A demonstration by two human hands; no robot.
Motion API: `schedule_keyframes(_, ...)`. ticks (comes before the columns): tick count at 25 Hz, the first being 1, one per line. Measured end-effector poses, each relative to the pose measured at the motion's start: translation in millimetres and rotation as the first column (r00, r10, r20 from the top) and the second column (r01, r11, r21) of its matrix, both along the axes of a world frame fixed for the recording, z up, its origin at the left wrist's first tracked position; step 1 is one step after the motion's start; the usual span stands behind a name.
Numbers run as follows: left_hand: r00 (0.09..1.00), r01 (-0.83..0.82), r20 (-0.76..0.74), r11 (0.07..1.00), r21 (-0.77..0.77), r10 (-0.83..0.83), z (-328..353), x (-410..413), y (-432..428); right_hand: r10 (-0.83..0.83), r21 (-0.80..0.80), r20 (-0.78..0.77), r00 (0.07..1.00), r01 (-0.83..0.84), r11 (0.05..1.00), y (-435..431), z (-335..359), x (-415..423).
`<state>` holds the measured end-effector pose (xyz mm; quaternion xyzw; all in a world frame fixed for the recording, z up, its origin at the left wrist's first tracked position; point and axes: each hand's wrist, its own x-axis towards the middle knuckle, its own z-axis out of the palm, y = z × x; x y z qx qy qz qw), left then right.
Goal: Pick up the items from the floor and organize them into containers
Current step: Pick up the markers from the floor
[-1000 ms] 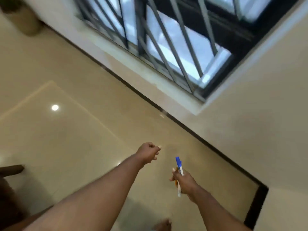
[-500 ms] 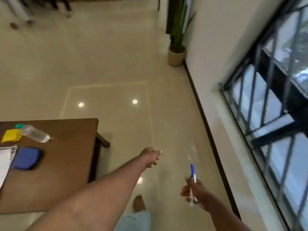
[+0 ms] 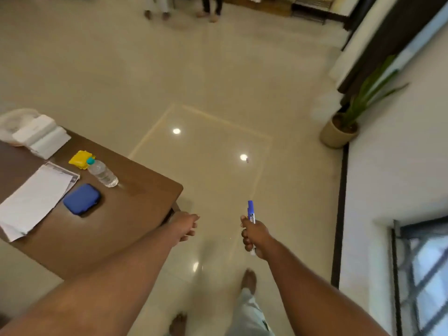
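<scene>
Marker (image 3: 251, 210), blue-capped, stands upright in the right hand (image 3: 255, 235), whose fist wraps its barrel. It looks light, stiff and slick, so mid-barrel seems the best place to hold it. The left hand (image 3: 186, 226) hangs relaxed and holds nothing, near the table (image 3: 135, 207) corner. Farther off are a blue case (image 3: 82, 199), a bottle (image 3: 103, 172) and a potted plant (image 3: 339, 132).

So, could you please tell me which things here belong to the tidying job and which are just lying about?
Job: blue-capped marker, gripped by the right hand; left hand, holding nothing.

Lying about: on the table, water bottle, yellow item, blue case, papers; potted plant by the wall. Whether the blue case serves as a container, I cannot tell.
</scene>
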<state>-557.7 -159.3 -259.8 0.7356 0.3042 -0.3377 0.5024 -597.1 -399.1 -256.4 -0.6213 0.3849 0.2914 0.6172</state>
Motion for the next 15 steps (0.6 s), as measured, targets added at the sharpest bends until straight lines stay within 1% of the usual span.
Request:
schedule_keyframes(2, 0.992, -0.123, 0.013, 0.992, -0.005, 0.123, 1.8, 23.1, -4.6, 0.142, 0.015, -0.031, 0.989, -0.141, 0.990, -12.9, 1.2, 51.9)
schedule_keyframes(3, 0.987, -0.156, 0.025, 0.988, -0.024, 0.156, 5.4, 34.1, -9.6, 0.196, 0.024, -0.044, 0.980, -0.195, 0.981, -19.7, 1.6, 75.4)
schedule_keyframes(8, 0.945, -0.317, 0.056, 0.944, -0.094, 0.323, 20.5, 85.6, -23.4, 0.402, -0.005, -0.051, 0.914, -0.403, 0.915, -30.6, 18.4, 191.3)
schedule_keyframes(11, 0.899, -0.429, 0.059, 0.901, -0.070, 0.433, 17.2, 118.5, -9.4, 0.511, -0.014, -0.037, 0.859, -0.512, 0.859, -7.7, 19.5, 255.5)
schedule_keyframes(15, 0.812, -0.579, 0.035, 0.812, -0.074, 0.583, 1.4, 157.4, 30.3, 0.678, -0.027, -0.010, 0.735, -0.678, 0.735, 54.1, 12.5, 335.7)
